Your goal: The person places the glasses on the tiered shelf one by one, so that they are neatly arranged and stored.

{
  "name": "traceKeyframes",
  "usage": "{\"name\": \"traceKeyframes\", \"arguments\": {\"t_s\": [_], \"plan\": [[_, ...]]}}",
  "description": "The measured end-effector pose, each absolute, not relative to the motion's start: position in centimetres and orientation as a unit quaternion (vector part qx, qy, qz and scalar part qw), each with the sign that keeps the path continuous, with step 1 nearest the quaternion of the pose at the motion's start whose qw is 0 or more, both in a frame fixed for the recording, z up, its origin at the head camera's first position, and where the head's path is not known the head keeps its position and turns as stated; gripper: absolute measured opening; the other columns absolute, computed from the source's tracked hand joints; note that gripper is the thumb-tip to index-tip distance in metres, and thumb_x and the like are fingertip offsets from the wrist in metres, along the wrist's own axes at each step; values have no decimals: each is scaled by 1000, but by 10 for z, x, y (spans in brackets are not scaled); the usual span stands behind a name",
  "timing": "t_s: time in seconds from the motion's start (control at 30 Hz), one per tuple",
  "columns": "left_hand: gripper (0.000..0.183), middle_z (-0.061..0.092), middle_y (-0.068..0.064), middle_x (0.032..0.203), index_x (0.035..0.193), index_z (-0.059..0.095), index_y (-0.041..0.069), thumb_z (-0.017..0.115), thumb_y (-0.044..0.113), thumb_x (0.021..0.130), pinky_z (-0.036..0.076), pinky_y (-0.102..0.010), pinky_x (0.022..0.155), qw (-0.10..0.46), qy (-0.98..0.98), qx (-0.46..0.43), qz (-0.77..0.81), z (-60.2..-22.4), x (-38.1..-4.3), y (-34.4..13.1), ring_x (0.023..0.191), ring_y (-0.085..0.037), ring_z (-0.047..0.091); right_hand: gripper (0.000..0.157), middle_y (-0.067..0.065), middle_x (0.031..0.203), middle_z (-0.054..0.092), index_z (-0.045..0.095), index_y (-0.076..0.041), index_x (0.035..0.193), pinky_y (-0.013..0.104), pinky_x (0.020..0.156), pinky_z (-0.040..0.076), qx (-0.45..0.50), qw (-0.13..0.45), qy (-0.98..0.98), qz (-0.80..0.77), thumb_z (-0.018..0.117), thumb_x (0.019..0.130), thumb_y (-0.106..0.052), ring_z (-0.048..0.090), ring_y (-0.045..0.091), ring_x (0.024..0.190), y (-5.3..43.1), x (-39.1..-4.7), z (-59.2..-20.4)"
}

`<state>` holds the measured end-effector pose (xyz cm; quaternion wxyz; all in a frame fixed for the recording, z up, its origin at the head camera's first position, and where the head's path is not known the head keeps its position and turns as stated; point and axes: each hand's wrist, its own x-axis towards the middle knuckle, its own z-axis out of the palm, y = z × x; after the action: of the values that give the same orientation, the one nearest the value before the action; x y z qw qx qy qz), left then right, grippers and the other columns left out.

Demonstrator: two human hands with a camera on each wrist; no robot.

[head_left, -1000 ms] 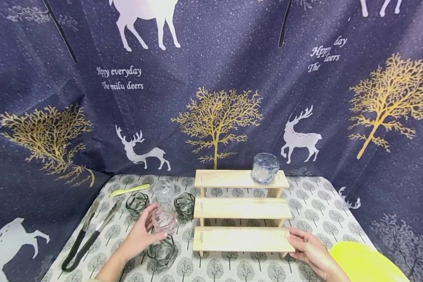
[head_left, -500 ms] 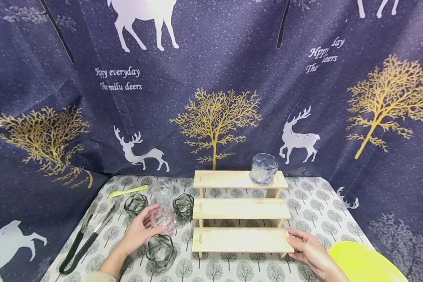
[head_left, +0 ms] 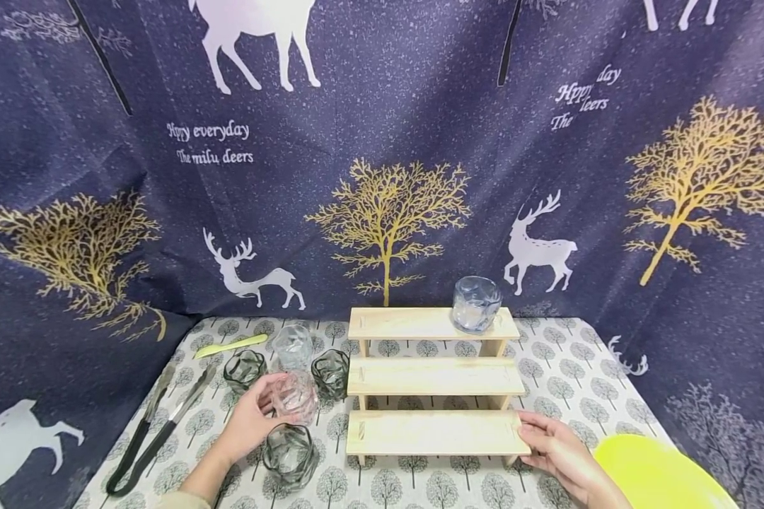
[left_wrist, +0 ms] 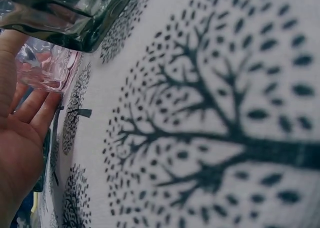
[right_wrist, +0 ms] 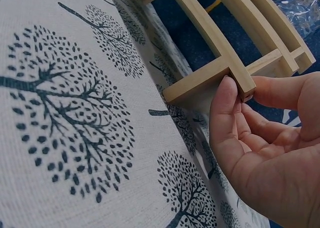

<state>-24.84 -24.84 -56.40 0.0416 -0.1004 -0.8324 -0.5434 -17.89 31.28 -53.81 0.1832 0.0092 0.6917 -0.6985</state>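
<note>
In the head view my left hand (head_left: 251, 417) curves round the left side of a pink glass cup (head_left: 295, 397), its thumb toward the near side. The left wrist view shows the fingers against the pink cup (left_wrist: 45, 68), still near the cloth. A dark green glass cup (head_left: 289, 452) stands just nearer than it. My right hand (head_left: 560, 452) pinches the right end of the lowest step of a three-tier wooden shelf (head_left: 436, 431). Thumb and finger meet at that step's corner in the right wrist view (right_wrist: 240, 86). A bluish glass cup (head_left: 476, 304) stands at the top tier's right.
Behind the pink cup are a clear cup (head_left: 293, 345) and two dark green cups (head_left: 245, 369), one on either side. Black-handled tongs (head_left: 155, 431) and a yellow-green knife-like utensil (head_left: 231, 345) lie left. A bright yellow rounded object (head_left: 656, 474) is at right.
My left fingers have shifted slightly along the pink cup, which stays in nearly the same place. The right hand keeps its hold on the shelf; the head view drifts a little.
</note>
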Motion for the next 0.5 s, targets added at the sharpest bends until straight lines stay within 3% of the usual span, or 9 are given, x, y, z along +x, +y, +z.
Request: {"name": "traceKeyframes", "arguments": {"t_s": [0.17,0.33,0.5], "plan": [[79,62,-15,138,139,57,10,96,11,71,49,-19,101,57,-827,-97,-550,-563,-246,-248,125,-34,60,62,4,113,67,23,21,151,31,83,61,10,184,690,-700,52,110,-15,67,16,97,313,-179,-538],[75,64,-10,132,136,58,14,97,21,72,50,-17,98,80,-827,-98,-547,-560,-243,-251,118,-26,64,63,4,113,67,22,21,152,31,83,60,10,188,691,-698,51,110,-15,67,16,97,313,-178,-538],[77,65,-10,127,136,58,12,98,19,71,49,-15,97,106,-818,-101,-556,-552,-240,-253,112,-26,64,62,4,113,67,22,21,152,31,83,60,8,188,689,-699,51,110,-15,67,16,97,313,-179,-538]]}}
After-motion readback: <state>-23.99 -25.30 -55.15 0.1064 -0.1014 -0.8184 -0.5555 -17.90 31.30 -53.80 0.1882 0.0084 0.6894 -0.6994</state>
